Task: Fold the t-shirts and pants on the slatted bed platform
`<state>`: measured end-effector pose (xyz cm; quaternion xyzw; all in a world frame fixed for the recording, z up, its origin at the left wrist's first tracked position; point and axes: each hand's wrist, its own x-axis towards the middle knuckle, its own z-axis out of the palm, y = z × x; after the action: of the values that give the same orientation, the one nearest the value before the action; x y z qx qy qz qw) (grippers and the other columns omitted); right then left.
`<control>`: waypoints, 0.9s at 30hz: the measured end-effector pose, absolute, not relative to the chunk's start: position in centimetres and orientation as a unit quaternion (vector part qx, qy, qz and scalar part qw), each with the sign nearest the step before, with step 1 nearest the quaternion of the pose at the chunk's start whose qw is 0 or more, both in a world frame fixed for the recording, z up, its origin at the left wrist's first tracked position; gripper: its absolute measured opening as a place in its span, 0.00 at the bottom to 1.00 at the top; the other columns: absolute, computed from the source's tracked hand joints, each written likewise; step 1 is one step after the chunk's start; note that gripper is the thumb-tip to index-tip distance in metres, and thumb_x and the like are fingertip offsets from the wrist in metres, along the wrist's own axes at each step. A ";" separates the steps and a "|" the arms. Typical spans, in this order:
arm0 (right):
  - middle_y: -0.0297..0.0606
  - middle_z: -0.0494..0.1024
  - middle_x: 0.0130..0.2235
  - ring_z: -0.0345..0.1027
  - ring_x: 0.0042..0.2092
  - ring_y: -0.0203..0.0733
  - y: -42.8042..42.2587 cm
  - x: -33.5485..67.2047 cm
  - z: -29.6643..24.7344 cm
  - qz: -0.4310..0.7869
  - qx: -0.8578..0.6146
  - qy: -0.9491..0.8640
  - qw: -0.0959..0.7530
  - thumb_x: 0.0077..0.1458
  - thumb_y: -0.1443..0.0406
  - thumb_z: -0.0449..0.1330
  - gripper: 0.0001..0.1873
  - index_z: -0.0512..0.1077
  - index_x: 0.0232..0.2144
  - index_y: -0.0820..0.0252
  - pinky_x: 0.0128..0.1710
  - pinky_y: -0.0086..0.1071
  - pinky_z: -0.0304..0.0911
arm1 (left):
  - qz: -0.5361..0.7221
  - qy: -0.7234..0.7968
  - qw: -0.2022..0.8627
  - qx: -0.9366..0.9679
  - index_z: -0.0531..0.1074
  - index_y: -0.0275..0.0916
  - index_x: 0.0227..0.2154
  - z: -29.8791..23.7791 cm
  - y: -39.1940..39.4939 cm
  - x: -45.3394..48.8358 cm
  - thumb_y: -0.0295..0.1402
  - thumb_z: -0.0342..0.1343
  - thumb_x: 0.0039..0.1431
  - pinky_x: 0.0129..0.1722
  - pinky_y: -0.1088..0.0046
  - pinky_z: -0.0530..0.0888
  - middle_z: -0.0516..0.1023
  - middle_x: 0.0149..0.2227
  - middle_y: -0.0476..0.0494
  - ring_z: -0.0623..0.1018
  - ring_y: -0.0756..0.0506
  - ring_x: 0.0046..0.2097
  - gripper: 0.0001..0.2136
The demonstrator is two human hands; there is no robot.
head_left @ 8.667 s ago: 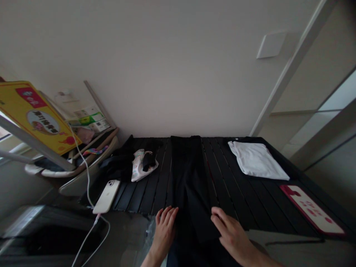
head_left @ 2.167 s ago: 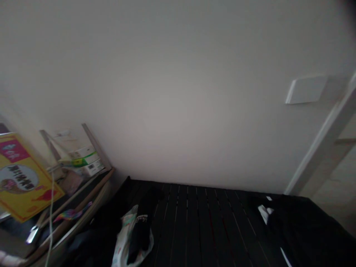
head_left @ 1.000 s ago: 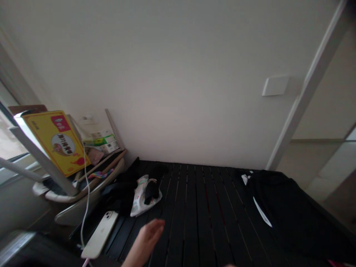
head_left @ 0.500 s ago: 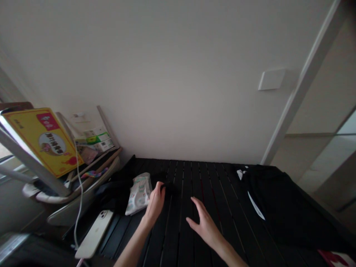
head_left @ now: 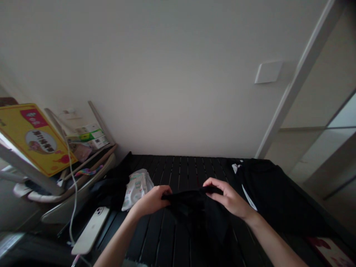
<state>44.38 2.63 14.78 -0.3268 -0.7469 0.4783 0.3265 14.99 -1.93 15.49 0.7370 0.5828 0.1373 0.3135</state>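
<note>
My left hand and my right hand both pinch the top edge of a small black garment and hold it up over the black slatted table. The cloth hangs down between my hands toward the table's near edge. Its shape is hard to make out against the dark table.
A white printed pouch lies just left of my left hand beside a dark cloth heap. A white phone on a cable sits at the near left. Folded black clothing lies on the right. A chair with a yellow box stands left.
Half a second ago my left hand was reaching to the black piece by the pouch and my right hand hovered open. Now both hands grip it and hold it spread in front of me.
</note>
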 end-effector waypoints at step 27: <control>0.43 0.75 0.43 0.69 0.47 0.46 12.8 51.4 16.3 0.379 -0.399 -0.807 0.214 0.51 0.62 0.56 0.15 0.69 0.42 0.60 0.48 0.39 0.64 | 0.200 0.597 0.180 0.756 0.68 0.42 0.52 18.0 4.9 11.6 0.28 0.56 0.55 0.54 0.64 0.67 0.74 0.52 0.44 0.72 0.43 0.52 0.21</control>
<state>51.40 12.83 16.25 -0.3988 -0.8073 0.3790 0.2135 11.65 4.95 18.03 0.7560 0.5966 0.1997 0.1804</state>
